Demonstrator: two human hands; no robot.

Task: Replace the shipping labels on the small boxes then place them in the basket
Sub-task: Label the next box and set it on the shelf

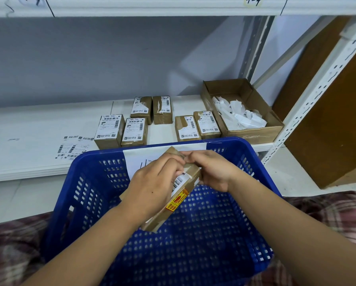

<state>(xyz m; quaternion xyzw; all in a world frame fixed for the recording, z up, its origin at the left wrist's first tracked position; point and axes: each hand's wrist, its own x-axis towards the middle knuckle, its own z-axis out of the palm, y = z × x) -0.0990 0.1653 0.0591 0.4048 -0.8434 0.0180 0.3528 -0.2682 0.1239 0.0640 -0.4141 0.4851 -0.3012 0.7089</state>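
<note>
Box (191, 175), brown with a white label (179, 181) and an orange sticker (176, 201), is held tilted above the basket (214, 244), touching neither its floor nor its walls; the left hand (152, 186) wraps its curled fingers round the box from the left; the right hand (212, 170) curls its fingers onto the box's far right edge, fingertips meeting the left hand's there; whether they pinch the label or only the cardboard I cannot tell. The basket is blue, with a white paper (138, 159) on its far wall. Beyond it, on the shelf (28, 131), six more labelled boxes stand in pairs: a left pair (109, 131), a far pair (142, 109), a right pair (186, 129); loose labels (74, 148) lie flat to their left; an open carton (253, 133) at far right holds crumpled paper (239, 114). Plaid cloth (18, 244) shows at both near corners.
</note>
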